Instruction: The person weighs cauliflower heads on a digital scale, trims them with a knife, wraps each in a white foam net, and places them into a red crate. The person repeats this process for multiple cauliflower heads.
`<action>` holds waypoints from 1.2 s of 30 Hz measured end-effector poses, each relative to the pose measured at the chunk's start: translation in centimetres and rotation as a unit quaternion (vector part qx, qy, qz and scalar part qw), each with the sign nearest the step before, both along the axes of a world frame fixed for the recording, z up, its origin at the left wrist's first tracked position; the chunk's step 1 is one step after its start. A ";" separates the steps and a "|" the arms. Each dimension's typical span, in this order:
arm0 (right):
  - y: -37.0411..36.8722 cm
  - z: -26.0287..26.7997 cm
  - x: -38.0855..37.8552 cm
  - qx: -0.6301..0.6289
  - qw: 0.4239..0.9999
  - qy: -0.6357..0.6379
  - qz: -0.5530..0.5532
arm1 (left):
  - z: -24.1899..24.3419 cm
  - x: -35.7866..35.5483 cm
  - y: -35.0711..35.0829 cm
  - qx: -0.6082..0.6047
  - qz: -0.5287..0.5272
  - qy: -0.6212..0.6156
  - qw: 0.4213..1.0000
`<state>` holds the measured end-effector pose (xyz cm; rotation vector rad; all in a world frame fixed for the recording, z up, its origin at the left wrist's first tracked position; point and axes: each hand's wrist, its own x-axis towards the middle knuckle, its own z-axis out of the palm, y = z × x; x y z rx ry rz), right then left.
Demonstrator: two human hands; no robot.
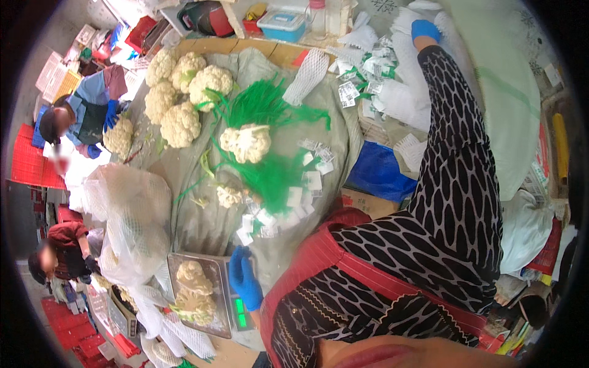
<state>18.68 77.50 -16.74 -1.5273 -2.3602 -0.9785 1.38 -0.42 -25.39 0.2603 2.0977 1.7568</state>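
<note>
My left hand (245,279), in a blue glove, is beside the display end of a digital scale (233,294), with its fingers extended and nothing visible in it. On the scale's metal pan lies cauliflower (195,299), its stem side partly showing. My right hand (425,32), also gloved in blue, reaches far out to a heap of white foam net sleeves (405,103); its fingers are hidden, so any grip is unclear. Between the hands, a trimmed cauliflower (246,141) rests on green tie strips (260,103). White printed tags (299,198) spread from another green bundle (269,177).
Several cauliflowers (180,124) are grouped at the table's far side. A plastic bag (133,225) of net-wrapped produce bulges at the left. One co-worker (87,110) touches a cauliflower (118,138); another person (64,248) works lower left. A blue lidded box (281,25) stands on a shelf.
</note>
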 end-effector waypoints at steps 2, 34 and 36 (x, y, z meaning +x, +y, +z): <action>-0.1 1.0 -0.4 -0.030 0.998 -0.035 -0.030 | 0.0 0.4 0.0 0.014 0.013 -0.018 1.000; -69.7 -1.7 -20.2 -0.838 0.071 0.190 0.506 | 6.7 -1.3 -3.8 0.242 0.335 0.252 0.875; -70.2 -4.0 -19.8 -0.886 0.128 0.184 0.405 | 6.3 -0.6 -5.9 0.119 0.349 0.349 0.861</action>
